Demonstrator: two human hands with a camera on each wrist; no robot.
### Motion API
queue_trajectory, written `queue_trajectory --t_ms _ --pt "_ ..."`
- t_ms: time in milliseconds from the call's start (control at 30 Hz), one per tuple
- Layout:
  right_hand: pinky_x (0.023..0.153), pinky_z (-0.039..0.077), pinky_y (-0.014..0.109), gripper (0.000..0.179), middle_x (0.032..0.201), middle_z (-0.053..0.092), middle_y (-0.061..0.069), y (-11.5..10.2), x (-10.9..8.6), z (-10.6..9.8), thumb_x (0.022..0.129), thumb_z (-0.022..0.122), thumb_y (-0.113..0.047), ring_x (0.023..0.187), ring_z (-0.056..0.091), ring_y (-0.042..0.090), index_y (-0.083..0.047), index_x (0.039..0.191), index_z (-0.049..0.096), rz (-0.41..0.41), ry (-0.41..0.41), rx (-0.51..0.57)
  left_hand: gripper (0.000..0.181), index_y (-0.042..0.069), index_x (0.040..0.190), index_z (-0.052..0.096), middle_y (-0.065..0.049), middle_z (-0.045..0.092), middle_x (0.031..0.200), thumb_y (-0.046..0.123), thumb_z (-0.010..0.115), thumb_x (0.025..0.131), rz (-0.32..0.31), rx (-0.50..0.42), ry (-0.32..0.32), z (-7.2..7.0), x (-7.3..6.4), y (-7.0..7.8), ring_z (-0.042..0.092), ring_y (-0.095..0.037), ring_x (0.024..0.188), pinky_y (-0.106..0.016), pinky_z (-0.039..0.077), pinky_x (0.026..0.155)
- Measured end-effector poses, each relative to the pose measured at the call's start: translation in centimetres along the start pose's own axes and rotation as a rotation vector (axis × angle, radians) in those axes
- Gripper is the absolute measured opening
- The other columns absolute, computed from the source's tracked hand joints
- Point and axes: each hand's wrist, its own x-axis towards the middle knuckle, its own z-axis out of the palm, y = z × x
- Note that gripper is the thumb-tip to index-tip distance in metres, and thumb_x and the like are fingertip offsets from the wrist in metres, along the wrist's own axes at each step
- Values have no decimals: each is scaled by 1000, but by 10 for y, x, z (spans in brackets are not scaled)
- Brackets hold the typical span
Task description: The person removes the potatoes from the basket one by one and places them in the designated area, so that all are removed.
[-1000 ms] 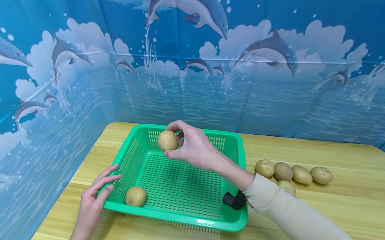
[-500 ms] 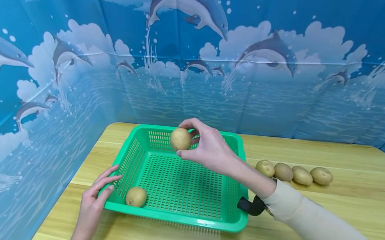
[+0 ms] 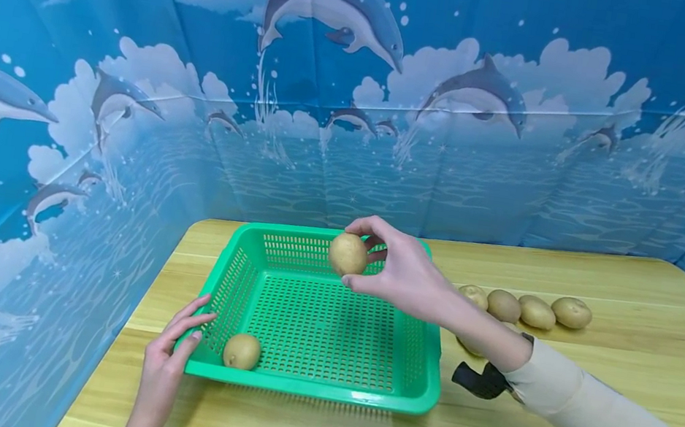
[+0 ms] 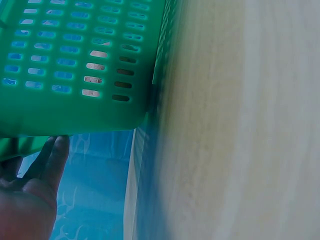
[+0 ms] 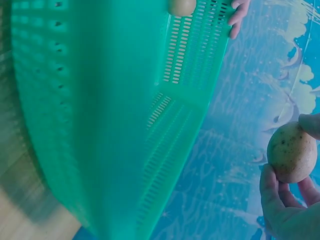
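Observation:
My right hand (image 3: 403, 270) pinches a round tan potato (image 3: 348, 254) between thumb and fingers, above the right back part of a green plastic basket (image 3: 316, 389). In the right wrist view, small dark spots show on the held potato (image 5: 292, 152). My left hand (image 3: 165, 349) holds the basket's left rim near the front corner, its fingertips over the edge. Another potato (image 3: 242, 351) lies inside the basket at the front left corner. From the left wrist, the left hand (image 4: 37, 190) is seen at the rim, beside the slotted basket wall (image 4: 75, 55).
Right of the basket, a row of several potatoes (image 3: 537, 312) lies on the wooden table (image 3: 639, 361). More sit in front of the row, partly hidden by the right forearm. A dolphin-printed blue curtain (image 3: 299, 148) hangs behind and at the sides.
My right hand has moved rightward over the basket with the potato held in it. The left hand, the basket and the potato inside it stay in place.

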Motion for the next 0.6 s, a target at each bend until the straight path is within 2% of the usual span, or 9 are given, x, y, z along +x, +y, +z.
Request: queue_trajectory --t_ms 267,600 --pt "86 52 36 56 119 58 -3 8 -14 -10 77 85 -14 103 55 19 -19 124 56 35 -2 6 27 1 121 66 -2 49 146 -1 49 100 -6 9 1 0 -1 1 34 -17 141 -20 30 106" --pt "86 52 32 56 118 58 -1 19 -32 -20 76 85 -11 101 55 17 -17 124 56 52 53 11 27 0 121 66 -5 49 146 -2 50 99 -4 7 18 1 -1 1 35 -18 140 -20 30 105"
